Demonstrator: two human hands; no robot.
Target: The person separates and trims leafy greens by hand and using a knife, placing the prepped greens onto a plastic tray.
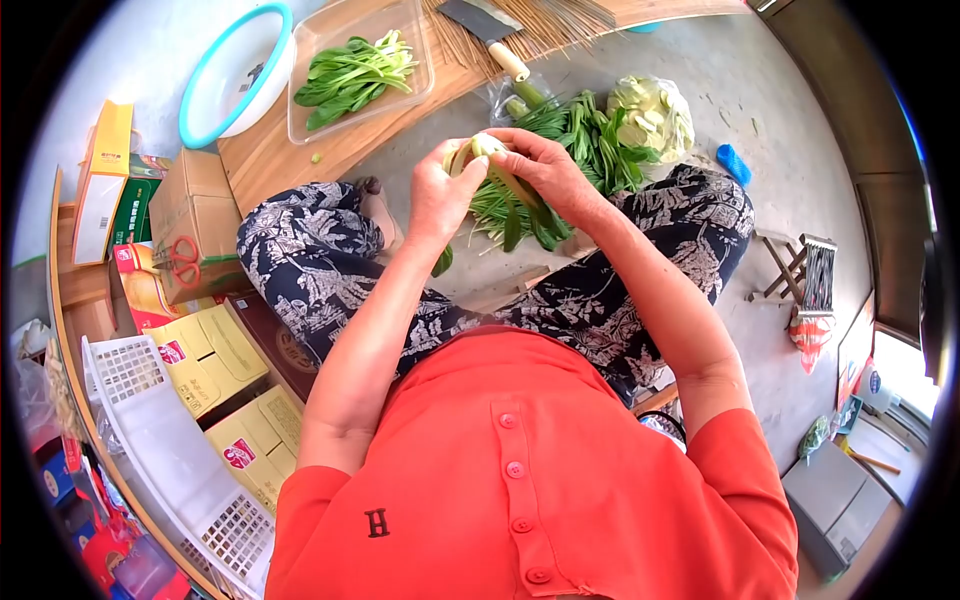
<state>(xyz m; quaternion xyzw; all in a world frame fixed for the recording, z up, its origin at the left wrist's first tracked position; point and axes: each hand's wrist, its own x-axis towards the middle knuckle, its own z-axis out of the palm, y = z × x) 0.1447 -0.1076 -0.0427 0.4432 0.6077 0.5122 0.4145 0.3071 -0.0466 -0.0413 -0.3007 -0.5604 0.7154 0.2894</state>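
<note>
In the middle of the head view, my left hand (443, 190) and my right hand (550, 172) meet over the floor between my knees. Both are closed on a leafy green vegetable (530, 208), gripping its pale stalk end near the fingertips while the dark leaves hang below my right hand. Just beyond, a heap of leafy greens (588, 135) lies on the floor, partly behind my right hand. Separated stalks of greens (360, 78) lie in a clear plastic tray (422, 92) on the wooden table, ahead and to the left.
A blue-rimmed basin (188, 105) and a cleaver (508, 62) rest on the table. A bag of pale vegetable pieces (650, 118) lies beyond the heap. Cardboard boxes (195, 195), red scissors (184, 262) and a white basket (165, 440) are at left; a folding stool (797, 272) stands right.
</note>
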